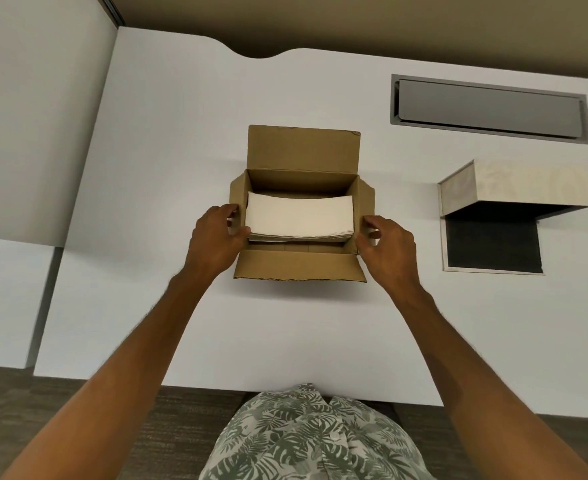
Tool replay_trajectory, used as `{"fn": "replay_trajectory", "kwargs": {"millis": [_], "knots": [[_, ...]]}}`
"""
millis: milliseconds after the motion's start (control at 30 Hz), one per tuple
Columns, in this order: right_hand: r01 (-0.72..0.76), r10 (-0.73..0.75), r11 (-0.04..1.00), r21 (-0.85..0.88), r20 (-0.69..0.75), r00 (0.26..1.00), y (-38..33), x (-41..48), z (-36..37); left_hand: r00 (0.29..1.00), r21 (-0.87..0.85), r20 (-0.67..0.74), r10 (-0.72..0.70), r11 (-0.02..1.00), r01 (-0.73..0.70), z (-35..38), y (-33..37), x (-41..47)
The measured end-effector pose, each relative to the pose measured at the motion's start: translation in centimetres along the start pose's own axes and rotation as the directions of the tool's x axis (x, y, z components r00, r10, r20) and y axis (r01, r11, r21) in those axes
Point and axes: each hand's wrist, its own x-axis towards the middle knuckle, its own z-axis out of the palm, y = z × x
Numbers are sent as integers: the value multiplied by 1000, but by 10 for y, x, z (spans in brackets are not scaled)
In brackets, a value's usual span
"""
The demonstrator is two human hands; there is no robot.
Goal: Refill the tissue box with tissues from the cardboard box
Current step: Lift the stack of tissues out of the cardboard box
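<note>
An open cardboard box (301,152) sits mid-table with its flaps folded out. A stack of white tissues (299,214) rests at its mouth. My left hand (214,239) grips the stack's left end, thumb over the top edge. My right hand (387,247) hovers at the box's right side next to the stack's right end, fingers apart and curled; whether it touches the tissues is unclear. The tissue box (521,188), pale with a marble-like finish, stands open at the right with a dark flat base panel (493,245) in front of it.
The white table (181,168) ends at a front edge near my patterned shirt (313,438). A grey recessed cable tray (489,109) lies at the back right. A second white surface (8,296) adjoins on the left.
</note>
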Motion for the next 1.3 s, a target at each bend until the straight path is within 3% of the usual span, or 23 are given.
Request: {"fn": "replay_trajectory", "kwargs": {"millis": [133, 267, 333, 400, 533, 667, 867, 1167, 1300], "knots": [[-11, 7, 993, -118, -34, 999, -3, 0, -3, 997, 147, -83, -4, 989, 17, -5, 5, -4], [134, -169, 944, -302, -95, 981, -15, -2, -8, 952, 329, -152, 267, 922, -206, -11, 18, -8], [257, -289, 912, -321, -55, 956, -25, 5, -9, 917, 329, -72, 392, 877, -350, -12, 28, -5], [362, -359, 867, -343, 74, 930, -36, 16, -6, 878, 374, 79, 473, 802, -466, -9, 39, 4], [523, -417, 724, -449, 318, 851, -56, 38, 8, 818, 553, 336, 468, 605, -573, 10, 52, 28], [582, -361, 629, -514, 470, 805, -61, 58, 26, 834, 694, 415, 363, 466, -548, 29, 50, 49], [498, -183, 745, -444, 581, 793, -68, 79, 37, 842, 739, 454, 293, 405, -539, 38, 43, 59], [472, -114, 742, -477, 604, 789, -70, 91, 41, 801, 744, 378, 464, 363, -561, 32, 24, 48], [448, -70, 737, -505, 603, 795, -73, 96, 44, 800, 682, 282, 530, 476, -555, 27, 16, 45]]}}
